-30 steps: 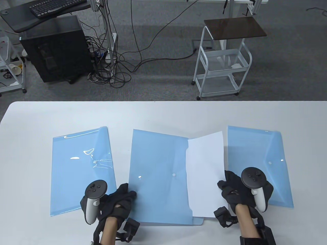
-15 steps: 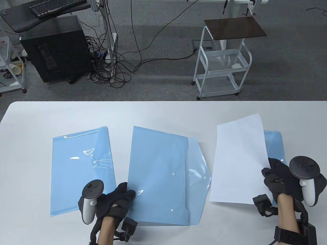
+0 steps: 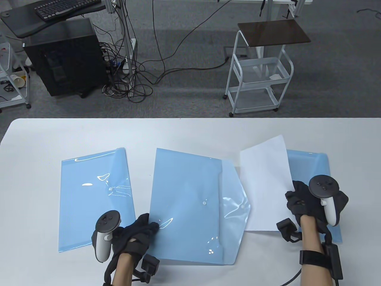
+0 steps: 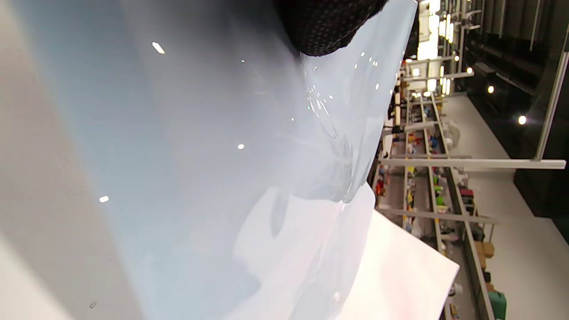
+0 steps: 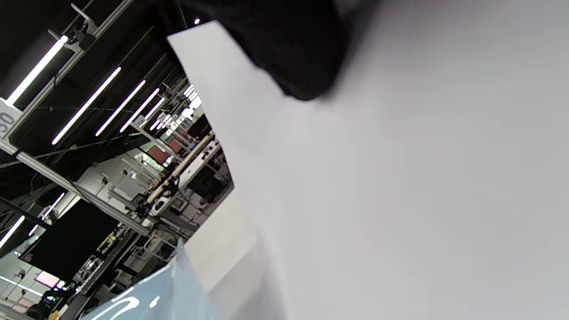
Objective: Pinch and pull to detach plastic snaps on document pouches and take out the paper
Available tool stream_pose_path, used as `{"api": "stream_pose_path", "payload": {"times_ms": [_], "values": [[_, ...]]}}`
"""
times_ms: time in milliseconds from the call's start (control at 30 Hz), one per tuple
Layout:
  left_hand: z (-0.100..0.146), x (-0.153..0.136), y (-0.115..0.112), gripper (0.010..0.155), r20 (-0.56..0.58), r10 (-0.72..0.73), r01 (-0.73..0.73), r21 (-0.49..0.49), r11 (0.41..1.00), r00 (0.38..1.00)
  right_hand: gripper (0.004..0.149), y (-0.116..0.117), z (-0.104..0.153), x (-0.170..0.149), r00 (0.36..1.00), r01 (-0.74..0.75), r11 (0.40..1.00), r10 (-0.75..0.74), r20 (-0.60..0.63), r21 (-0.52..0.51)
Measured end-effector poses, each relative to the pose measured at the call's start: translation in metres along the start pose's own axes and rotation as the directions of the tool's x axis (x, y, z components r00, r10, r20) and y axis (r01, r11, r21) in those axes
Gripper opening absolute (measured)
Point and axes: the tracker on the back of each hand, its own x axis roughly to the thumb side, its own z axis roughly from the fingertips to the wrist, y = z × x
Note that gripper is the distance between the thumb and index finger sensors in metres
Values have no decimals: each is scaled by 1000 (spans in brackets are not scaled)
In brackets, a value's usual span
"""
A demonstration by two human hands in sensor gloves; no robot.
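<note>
Three blue document pouches lie in a row on the white table [image 3: 190, 134]. The middle pouch [image 3: 184, 205] has its clear flap [image 3: 235, 190] lying open to the right, with its snap [image 3: 204, 203] undone. My left hand [image 3: 140, 229] grips that pouch's lower left edge; in the left wrist view a gloved fingertip [image 4: 329, 26] sits on the pouch [image 4: 200, 155]. My right hand [image 3: 297, 204] pinches the white paper [image 3: 265, 184] by its right edge. The paper is fully out and tilted, covering part of the right pouch [image 3: 315, 166]. The right wrist view is filled by the paper [image 5: 400, 200].
The left pouch [image 3: 95, 196] lies flat with its snap [image 3: 110, 189] showing. On the floor beyond the table stand a white trolley [image 3: 259, 77], a black computer case [image 3: 62, 56] and a tangle of cables [image 3: 128, 83].
The right hand pulled the paper fully out of the middle pouch, carried it right over the right pouch, then came back slightly left. The middle pouch's flap now lies open. The left hand stayed put.
</note>
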Motion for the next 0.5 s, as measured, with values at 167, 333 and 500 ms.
{"api": "stream_pose_path", "payload": {"times_ms": [167,333,500], "values": [[0,0,-1,47,-8,3,-3,-4,1000,1000,51,31,-12,16,997,-74,997,73,19,8],[0,-1,1,47,-19,-1,1,-1,1000,1000,54,62,-25,28,989,-147,989,146,27,19],[-1,-1,1,47,-27,-6,6,1,1000,1000,56,86,-39,34,973,-229,973,229,26,26]]}}
